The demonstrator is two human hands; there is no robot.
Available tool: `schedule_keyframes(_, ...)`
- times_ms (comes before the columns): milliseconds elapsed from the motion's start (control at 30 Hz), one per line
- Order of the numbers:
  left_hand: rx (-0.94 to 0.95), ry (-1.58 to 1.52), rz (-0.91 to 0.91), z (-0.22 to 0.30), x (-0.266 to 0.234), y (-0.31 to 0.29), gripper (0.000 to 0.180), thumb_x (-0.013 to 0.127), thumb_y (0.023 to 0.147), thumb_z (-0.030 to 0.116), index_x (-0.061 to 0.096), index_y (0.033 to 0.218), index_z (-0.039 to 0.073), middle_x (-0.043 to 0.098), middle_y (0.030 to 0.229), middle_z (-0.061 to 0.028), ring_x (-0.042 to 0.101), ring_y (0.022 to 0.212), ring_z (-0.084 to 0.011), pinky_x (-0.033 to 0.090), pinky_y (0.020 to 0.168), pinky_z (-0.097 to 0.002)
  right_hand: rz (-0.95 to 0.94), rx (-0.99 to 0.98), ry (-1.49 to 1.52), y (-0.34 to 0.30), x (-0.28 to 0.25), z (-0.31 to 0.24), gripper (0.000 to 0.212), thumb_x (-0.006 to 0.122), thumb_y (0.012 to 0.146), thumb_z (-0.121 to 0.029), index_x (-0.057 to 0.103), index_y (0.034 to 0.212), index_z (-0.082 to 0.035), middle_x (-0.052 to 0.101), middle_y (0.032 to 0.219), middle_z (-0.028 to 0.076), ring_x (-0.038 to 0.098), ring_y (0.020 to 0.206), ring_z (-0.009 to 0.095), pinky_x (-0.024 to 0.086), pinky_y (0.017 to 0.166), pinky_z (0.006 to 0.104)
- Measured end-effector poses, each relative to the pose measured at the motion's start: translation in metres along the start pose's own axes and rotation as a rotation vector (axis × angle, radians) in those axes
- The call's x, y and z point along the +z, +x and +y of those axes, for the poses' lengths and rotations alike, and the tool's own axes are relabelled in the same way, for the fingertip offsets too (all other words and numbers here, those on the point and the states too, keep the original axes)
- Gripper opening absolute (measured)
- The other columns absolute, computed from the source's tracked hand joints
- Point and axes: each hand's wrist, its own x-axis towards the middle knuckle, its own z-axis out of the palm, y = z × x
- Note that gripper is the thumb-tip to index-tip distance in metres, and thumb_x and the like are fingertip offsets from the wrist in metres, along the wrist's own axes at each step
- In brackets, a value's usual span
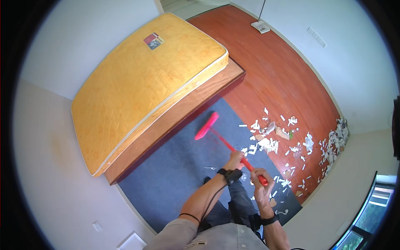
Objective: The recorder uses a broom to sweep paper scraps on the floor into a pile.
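Got both mitts on a pink broom with a long, narrow head (207, 126) and a slim red stick handle (247, 165). My left hand (236, 159) is wrapped round the handle partway along, and my right hand (261, 187) is clenched round it close to the butt end – so yeah, both grips are closed on it.

The head is out over the flat blue-grey carpet (166, 179), near the long reddish-brown wooden bed base (179, 121). It's a bit blurry, so I can't tell if it's pressed down. A thick yellow quilted mattress (154, 87) sits on that base.

Mess is on my right – torn white paper scraps (268, 145) scattered over the carpet edge and the glossy red-brown wood floor (258, 79), plus a denser white heap (335, 139) along the wall. A white long-handled dustpan (260, 27) stands well away by the far wall.
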Motion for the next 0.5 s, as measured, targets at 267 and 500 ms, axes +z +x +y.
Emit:
schedule_keyframes(267, -0.114, 0.045, -0.055, -0.025, 0.12, -0.039, 0.017, 0.06, 0.074, -0.006, 0.048, 0.072, 0.006, 0.046, 0.061, -0.0034, 0.044, 0.049, -0.0143, 0.038, 0.048, -0.0299, 0.113, -0.259, -0.157, 0.025, -0.08, -0.033, 0.009, 0.059, 0.08, 0.003, 0.053, 0.073, 0.001, 0.06, 0.079, 0.01, 0.051, 0.06, 0.011, 0.042, 0.055, 0.0252)
schedule_keyframes(500, -0.01, -0.004, 0.213, -0.021, 0.112, -0.014, 0.016, 0.057, 0.077, -0.003, 0.046, 0.072, 0.007, 0.043, 0.06, -0.0029, 0.043, 0.049, -0.0151, 0.037, 0.047, -0.0286, -0.016, -0.007, 0.079, 0.064, -0.108, -0.017, 0.009, 0.064, 0.077, 0.004, 0.056, 0.074, 0.001, 0.062, 0.079, 0.007, 0.052, 0.067, 0.01, 0.043, 0.06, 0.0238)
